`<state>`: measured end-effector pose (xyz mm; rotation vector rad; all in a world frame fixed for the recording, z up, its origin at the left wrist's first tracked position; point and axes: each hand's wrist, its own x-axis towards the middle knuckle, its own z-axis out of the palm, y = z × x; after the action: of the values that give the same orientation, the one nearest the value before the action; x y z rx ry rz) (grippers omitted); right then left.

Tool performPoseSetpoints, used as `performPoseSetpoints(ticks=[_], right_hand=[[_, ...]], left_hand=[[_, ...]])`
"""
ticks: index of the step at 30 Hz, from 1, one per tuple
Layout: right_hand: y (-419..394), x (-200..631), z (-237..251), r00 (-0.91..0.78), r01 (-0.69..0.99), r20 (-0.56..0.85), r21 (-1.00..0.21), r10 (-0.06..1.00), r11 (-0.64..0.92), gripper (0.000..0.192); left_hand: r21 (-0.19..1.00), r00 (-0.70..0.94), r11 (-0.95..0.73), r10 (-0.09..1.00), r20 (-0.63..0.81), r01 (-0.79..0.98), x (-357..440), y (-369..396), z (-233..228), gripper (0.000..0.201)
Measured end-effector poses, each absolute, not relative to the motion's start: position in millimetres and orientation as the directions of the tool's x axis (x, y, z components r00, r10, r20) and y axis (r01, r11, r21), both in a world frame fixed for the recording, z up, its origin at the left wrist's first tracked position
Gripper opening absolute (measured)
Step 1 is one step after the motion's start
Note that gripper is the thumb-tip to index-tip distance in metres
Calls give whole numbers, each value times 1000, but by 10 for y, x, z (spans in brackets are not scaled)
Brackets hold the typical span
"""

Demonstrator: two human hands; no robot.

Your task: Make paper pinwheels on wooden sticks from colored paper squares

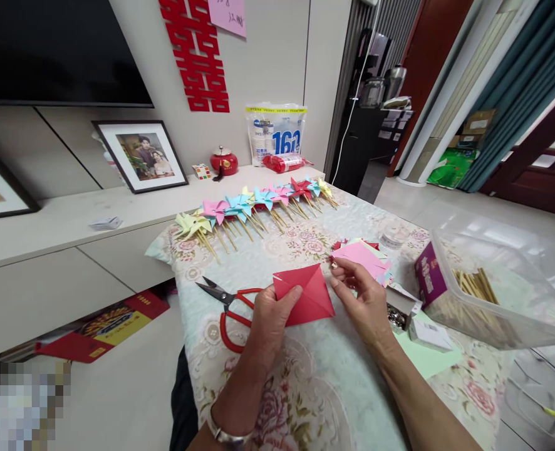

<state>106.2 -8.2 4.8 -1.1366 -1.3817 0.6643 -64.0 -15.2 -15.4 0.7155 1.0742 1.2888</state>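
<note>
My left hand [270, 316] is closed on a red paper square [308, 294], with the thumb on top. Creases cross the square, and slits show near its corners. At the paper's right, my right hand [362, 294] pinches a small shiny piece [334, 265], too small to identify. Red-handled scissors [230, 304] lie with blades parted beside my left hand. Behind my right hand is a pile of coloured paper squares [364, 258], a pink one on top. Near my right wrist, an open small box [406, 297] holds shiny metal bits, with a white box [430, 333] next to it.
Finished paper pinwheels [263, 199] on sticks line the table's far edge. A clear plastic bin [488, 313] of wooden sticks stands at the right. Light green paper [428, 360] lies under the boxes. A framed photo [143, 156] and red pot [223, 163] stand on the cabinet behind.
</note>
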Motion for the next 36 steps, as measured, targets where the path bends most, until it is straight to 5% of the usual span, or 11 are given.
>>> performPoseSetpoints(ticks=[4,8,16,24,36], right_hand=[[-235,898,91,11,301,553,-796,833,525,28],[-295,755,81,-139,212,543,-800,828,561,22],[-178,815,-29,-152,329,544,-760,825,561,10],[-189,802,-28,-329,385,642,-578,693,719,23],[-214,770,-42,-471,484,606,-431,641,762,24]], left_hand=[[884,-77,142,978,-196,-445,-612,-141,-182,36],[860,-57,85,990,-132,-504,-579,-146,-131,34],[822,-93,76,984,-155,-565,-553,-114,-88,25],[779,-179,36,966,-188,-626,-555,-97,-38,29],[726,-180,40,958,-222,-686,-546,-82,-11,30]])
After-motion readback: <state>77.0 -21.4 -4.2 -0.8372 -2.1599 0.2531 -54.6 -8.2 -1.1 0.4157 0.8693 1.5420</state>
